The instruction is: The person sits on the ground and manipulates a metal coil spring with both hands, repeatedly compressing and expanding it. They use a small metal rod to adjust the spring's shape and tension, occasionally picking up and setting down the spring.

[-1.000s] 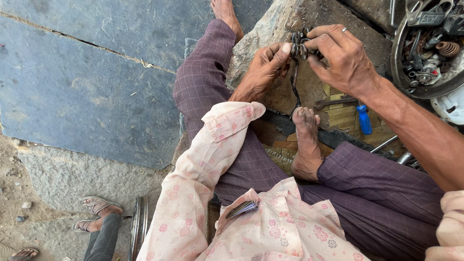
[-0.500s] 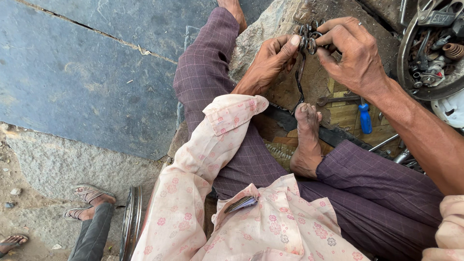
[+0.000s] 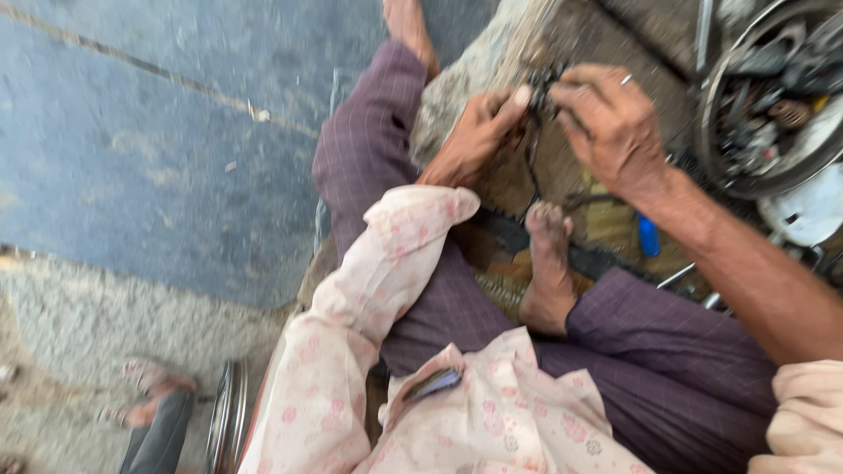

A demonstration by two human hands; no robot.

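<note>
I sit on the ground in purple trousers and a pale floral shirt. My left hand (image 3: 479,132) and my right hand (image 3: 610,123) meet over a grey stone block (image 3: 465,75). Between their fingertips they pinch a small dark greasy metal part (image 3: 540,83), from which a thin dark chain or strap (image 3: 531,167) hangs down. A ring shows on my right hand. My bare foot (image 3: 549,263) rests just below the hands. The view is blurred, so the part's exact shape is unclear.
A round metal tray (image 3: 768,96) of bolts, springs and tools sits at the upper right. A blue-handled tool (image 3: 647,235) lies by my foot. Another person's sandalled foot (image 3: 145,391) and a metal wheel rim (image 3: 226,426) are at the lower left. Blue paving lies to the left.
The view has shifted and blurred. My hands stay together on the small metal part over the stone, with the grip much the same. The sandalled foot at lower left has moved a little.
</note>
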